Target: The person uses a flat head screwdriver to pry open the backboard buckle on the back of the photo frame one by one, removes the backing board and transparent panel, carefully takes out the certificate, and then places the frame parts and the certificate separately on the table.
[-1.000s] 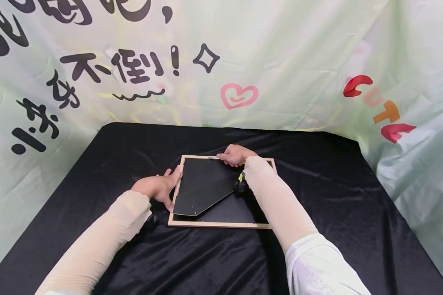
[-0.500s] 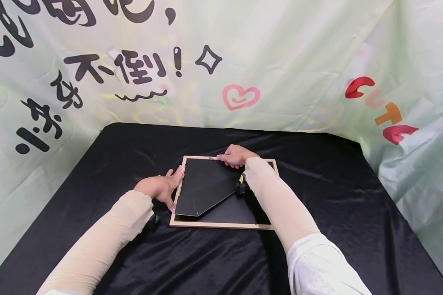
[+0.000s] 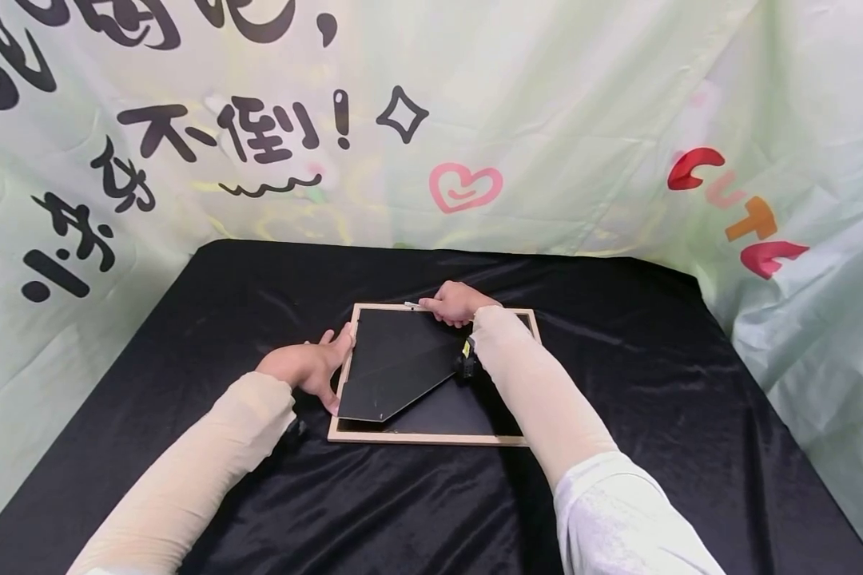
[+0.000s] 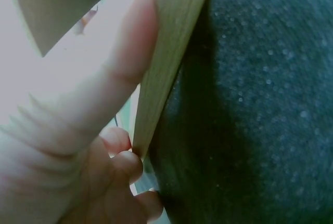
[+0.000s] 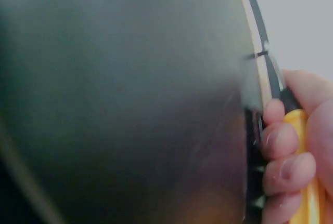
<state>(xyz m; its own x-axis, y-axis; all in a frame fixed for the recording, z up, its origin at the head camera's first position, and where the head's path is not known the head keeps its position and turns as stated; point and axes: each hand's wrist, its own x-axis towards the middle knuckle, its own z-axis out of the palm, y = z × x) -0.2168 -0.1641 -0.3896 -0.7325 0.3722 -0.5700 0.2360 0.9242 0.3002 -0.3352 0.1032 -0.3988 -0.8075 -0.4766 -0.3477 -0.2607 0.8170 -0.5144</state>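
A picture frame (image 3: 431, 438) with a light wooden rim lies back side up, with a black backing board (image 3: 453, 415). Its black stand flap (image 3: 403, 359) covers the left part and sits raised at the lower edge. My left hand (image 3: 309, 363) rests spread against the rim's left side, thumb toward the near corner. In the left wrist view the thumb (image 4: 125, 42) lies along the wood. My right hand (image 3: 455, 303) grips a screwdriver (image 5: 304, 182) with a yellow handle and black collar. Its metal tip reaches a small dark tab (image 5: 257, 55) at the far rim.
A black velvety cloth (image 3: 640, 415) covers the table around the frame. Behind and on both sides hangs a pale green printed curtain (image 3: 575, 144). The right forearm crosses over the frame's right part.
The right hand and the screwdriver tip have shifted slightly left and outward at the far rim. The left hand and the frame stay in place.
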